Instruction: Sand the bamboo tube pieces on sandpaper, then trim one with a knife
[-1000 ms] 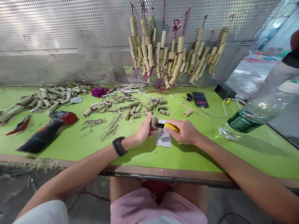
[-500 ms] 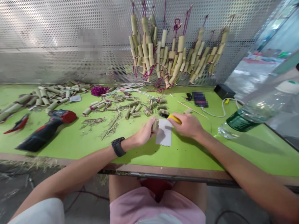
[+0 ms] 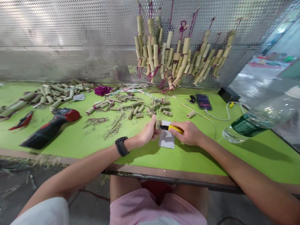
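My left hand point(image 3: 147, 132), with a black watch on its wrist, is closed around a short bamboo piece point(image 3: 158, 124). In my right hand point(image 3: 188, 132) is a yellow utility knife point(image 3: 175, 129) with a black front end. The knife's tip points left and meets or nearly meets the bamboo piece; I cannot tell whether it touches. Below both hands a white sheet of paper point(image 3: 167, 142) lies on the green tabletop point(image 3: 140, 159). Loose cut bamboo pieces point(image 3: 140, 109) and thin shavings point(image 3: 113, 126) lie just beyond my left hand.
At left are a black-and-red power tool point(image 3: 52, 126), red-handled pruners point(image 3: 22, 121) and a bamboo pile point(image 3: 48, 92). Bamboo strings point(image 3: 186, 45) hang on the perforated metal screen point(image 3: 58, 62). A plastic bottle point(image 3: 248, 125), a phone point(image 3: 203, 102) and a white cable point(image 3: 227, 112) lie or stand at right.
My right hand has brought the knife's tip lower and closer to the bamboo piece. My left hand still holds that piece. The whole view has shifted slightly.
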Available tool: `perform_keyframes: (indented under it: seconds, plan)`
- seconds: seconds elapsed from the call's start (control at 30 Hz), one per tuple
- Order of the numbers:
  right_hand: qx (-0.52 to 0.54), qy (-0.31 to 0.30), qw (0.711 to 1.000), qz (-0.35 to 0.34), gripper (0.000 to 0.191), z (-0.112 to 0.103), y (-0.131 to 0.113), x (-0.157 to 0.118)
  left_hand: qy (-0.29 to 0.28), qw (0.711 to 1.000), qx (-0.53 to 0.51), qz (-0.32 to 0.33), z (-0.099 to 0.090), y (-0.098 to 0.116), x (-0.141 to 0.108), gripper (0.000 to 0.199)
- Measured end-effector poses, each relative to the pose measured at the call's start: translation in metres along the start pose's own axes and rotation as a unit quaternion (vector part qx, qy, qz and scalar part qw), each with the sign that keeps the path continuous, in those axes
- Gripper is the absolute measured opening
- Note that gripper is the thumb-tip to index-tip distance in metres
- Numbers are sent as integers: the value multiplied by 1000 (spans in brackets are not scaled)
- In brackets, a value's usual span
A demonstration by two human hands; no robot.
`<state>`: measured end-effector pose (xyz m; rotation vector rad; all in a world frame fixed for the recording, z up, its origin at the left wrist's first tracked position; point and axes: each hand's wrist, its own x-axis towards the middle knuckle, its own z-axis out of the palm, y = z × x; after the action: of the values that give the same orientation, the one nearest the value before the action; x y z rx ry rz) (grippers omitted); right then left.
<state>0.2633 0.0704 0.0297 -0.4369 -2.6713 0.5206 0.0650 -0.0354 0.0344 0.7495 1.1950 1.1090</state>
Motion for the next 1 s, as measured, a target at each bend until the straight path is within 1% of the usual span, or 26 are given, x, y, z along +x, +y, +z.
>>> perform_keyframes:
  seconds: [0.07, 0.13, 0.2, 0.27, 0.3, 0.33, 0.37, 0.4, 0.43, 0.47, 0.53, 0.57, 0.67, 0.8, 0.87, 1.0]
  plan:
    - [3, -2, 1000, -9, 51, 0, 3, 0, -14, 999, 24, 23, -1, -1, -2, 59]
    - [1, -1, 1000, -5, 54, 0, 7, 0, -25, 996, 71, 53, -1, -4, -7, 61]
    - [-4, 8, 999, 40, 57, -3, 15, 1, -51, 984, 138, 103, 1, -6, -13, 63]
    - [-16, 38, 994, 102, 60, -7, 24, 2, -90, 964, 192, 160, 3, -8, -18, 64]
    - [-25, 65, 990, 125, 60, -9, 27, 2, -103, 960, 195, 174, 4, -8, -19, 65]
    - [-33, 94, 985, 139, 59, -11, 29, 2, -105, 960, 188, 177, 4, -8, -18, 65]
    - [-35, 118, 982, 143, 59, -12, 30, 2, -94, 964, 180, 172, 3, -7, -16, 64]
    - [-30, 132, 981, 138, 59, -12, 28, 2, -67, 971, 171, 155, 1, -5, -13, 62]
    - [-18, 134, 983, 128, 59, -11, 26, 3, -31, 977, 156, 139, -1, -4, -9, 60]
    - [-4, 125, 986, 113, 60, -10, 22, 3, 3, 983, 133, 129, -4, -2, -5, 59]
    - [18, 89, 993, 81, 59, -5, 12, 3, 35, 989, 96, 109, -8, 1, 1, 58]
    - [23, 73, 995, 66, 57, -3, 7, 2, 36, 991, 84, 100, -9, 1, 3, 59]
    - [12, 42, 998, 38, 50, 1, -4, 1, 11, 994, 75, 82, -7, -1, 3, 60]
    - [-7, 18, 999, 26, 48, 0, -4, 0, -4, 992, 81, 100, -4, -5, 0, 64]
    - [-25, 22, 999, 18, 49, 0, -2, -1, -1, 987, 99, 124, -5, -6, 0, 64]
    - [-81, 60, 995, -9, 50, 4, -4, -2, -1, 971, 155, 183, -12, -6, 1, 63]
